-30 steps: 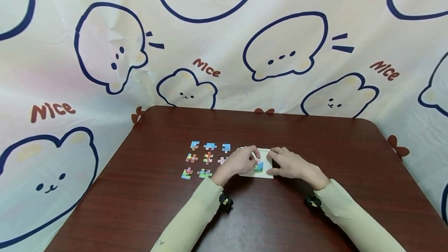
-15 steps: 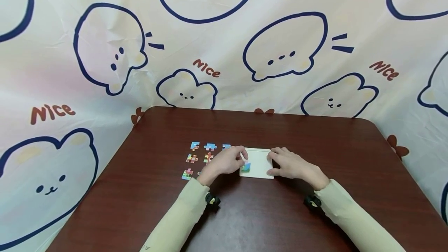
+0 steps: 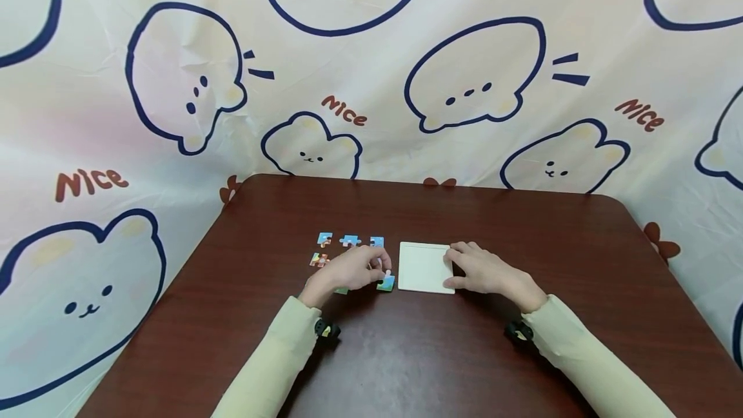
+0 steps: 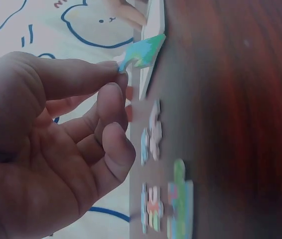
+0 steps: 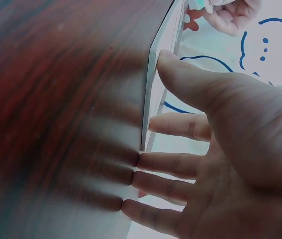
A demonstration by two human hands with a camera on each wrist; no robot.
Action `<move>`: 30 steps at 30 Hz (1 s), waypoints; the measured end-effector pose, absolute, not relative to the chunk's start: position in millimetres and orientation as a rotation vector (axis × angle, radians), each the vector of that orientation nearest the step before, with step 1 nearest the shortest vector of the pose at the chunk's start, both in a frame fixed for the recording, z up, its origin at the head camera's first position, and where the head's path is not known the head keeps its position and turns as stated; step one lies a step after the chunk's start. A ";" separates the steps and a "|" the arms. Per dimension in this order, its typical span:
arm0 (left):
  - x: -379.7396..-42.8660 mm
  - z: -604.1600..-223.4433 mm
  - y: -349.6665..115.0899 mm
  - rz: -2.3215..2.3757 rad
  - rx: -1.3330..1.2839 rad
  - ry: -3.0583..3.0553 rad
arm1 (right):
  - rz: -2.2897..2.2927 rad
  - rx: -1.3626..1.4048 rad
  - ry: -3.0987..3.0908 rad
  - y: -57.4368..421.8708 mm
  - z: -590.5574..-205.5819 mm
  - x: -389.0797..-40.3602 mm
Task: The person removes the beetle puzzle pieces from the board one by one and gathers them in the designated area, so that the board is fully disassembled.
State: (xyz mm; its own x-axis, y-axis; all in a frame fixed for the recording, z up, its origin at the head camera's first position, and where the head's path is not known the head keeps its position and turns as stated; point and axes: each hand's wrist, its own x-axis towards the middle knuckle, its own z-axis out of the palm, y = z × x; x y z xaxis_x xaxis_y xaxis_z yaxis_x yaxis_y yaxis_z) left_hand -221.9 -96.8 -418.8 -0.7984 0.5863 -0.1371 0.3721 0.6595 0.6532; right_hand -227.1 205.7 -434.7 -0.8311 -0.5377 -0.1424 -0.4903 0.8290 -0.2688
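My left hand (image 3: pixel 354 269) is just left of the white tray, pinching a blue and green jigsaw piece (image 4: pixel 143 52) between thumb and index finger. In the left wrist view the piece is tilted and stands above the tabletop. My right hand (image 3: pixel 484 271) rests at the right edge of the flat white puzzle tray (image 3: pixel 425 268). Its thumb and index finger touch the tray, while the other fingertips reach down to the table with the fingers nearly straight. The tray surface shows bare white in the head view.
Several loose jigsaw pieces lie in rows left of the tray, among them a blue one (image 3: pixel 350 240) and a multicoloured one (image 3: pixel 318 260). My left hand covers part of these rows. The dark brown table (image 3: pixel 464 353) meets a patterned cloth (image 3: pixel 383 69) at its far edge.
My left hand has moved left from over the tray, carrying the blue and green jigsaw piece off it to the tray's left side. The right hand stays at the tray's edge.
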 end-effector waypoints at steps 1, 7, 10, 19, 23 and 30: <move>-221.7 -419.9 -98.7 0.885 0.760 2.546 | -0.328 -0.792 2.798 205.7 -434.7 -226.7; -218.9 -424.0 -107.8 0.846 0.723 2.534 | -0.324 -0.798 2.792 205.4 -436.3 -225.0; -217.6 -424.9 -111.6 0.827 0.696 2.529 | -0.322 -0.810 2.789 205.2 -437.0 -225.3; -220.2 -424.5 -118.5 0.806 0.704 2.493 | -0.310 -0.831 2.804 204.6 -435.4 -229.4; -221.0 -422.9 -121.9 0.781 0.680 2.483 | -0.313 -0.841 2.794 202.8 -434.9 -229.9; -223.6 -421.2 -119.3 0.756 0.681 2.511 | -0.298 -0.817 2.796 204.9 -434.3 -227.8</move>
State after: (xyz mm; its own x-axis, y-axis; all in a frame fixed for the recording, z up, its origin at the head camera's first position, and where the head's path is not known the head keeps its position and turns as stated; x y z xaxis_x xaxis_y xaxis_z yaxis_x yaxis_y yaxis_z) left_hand -223.6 -119.3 -421.2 -0.7875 0.5613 -0.2544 0.3277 0.7310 0.5986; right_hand -227.8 204.9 -434.3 -0.8231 -0.5486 -0.1465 -0.5055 0.8255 -0.2513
